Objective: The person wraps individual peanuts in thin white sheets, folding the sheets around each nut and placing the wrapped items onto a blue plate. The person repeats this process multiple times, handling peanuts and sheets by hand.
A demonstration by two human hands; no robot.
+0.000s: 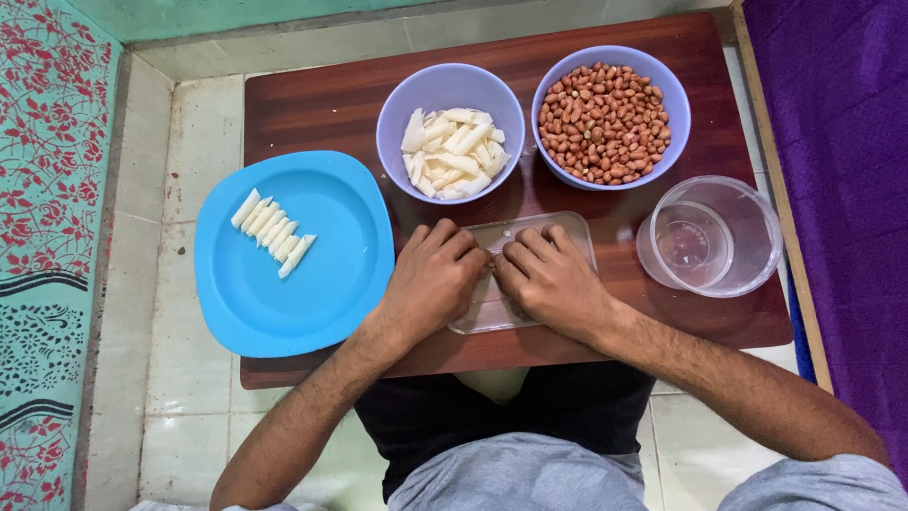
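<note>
Pale, glossy floor tiles surround a low dark-red wooden counter (312, 104) with a polished grain, and the person sits against its near edge, grey cloth over the knees. Nearest on it lies a flat, clear plastic tray (567, 232) with rounded corners, and both hands rest knuckles-up on it. The left hand (430, 279) and the right hand (553, 282) meet at the fingertips over the tray's middle, fingers curled inward; the grip of each looks pinched on something small between them, but the fingers hide it, so whether either holds anything cannot be told. To the left, a smooth, bright blue plastic plate (312, 284) of rounded-square shape overhangs the counter's edge, bearing a neat slanted row of white sticks (272, 232), slim and blunt-cut. To the right stands a round, clear plastic container (747, 237), its walls thin and shiny. Farther back, two matte lilac bowls sit side by side, near each other: the left bowl (407, 104) heaped with loose white pieces (454, 151), angular and waxy, the right bowl (676, 109) filled with small oval reddish-brown peanuts (603, 121) in their papery skins.
</note>
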